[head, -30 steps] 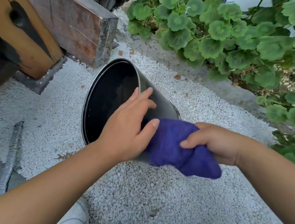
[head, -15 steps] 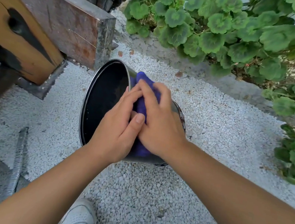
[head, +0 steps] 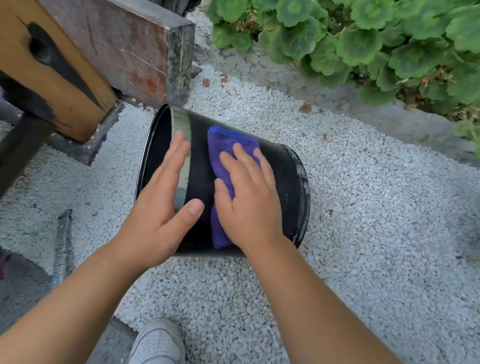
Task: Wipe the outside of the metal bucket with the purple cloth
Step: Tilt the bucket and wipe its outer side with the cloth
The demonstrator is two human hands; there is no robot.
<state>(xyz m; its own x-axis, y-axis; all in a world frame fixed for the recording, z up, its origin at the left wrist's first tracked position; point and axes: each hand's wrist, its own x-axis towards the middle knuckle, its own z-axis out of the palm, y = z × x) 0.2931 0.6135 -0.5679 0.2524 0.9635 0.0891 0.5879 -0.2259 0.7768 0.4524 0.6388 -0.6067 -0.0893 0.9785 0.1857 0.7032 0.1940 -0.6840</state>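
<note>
Head cam: your metal bucket (head: 289, 174) is lying on its side on the white gravel (head: 372, 205), mouth pointing left, just right of the wooden bench (head: 46, 51). Your left hand (head: 161, 200) is flat and loose against the rim end, not clenched. Your right hand (head: 249, 196) presses the purple cloth (head: 226, 144) onto the bucket's side, fingers spread.

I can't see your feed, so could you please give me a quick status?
Left hand open, bracing tipped black metal bucket. Right hand flat, pressing purple cloth on bucket's side. Nothing in the way.
</note>
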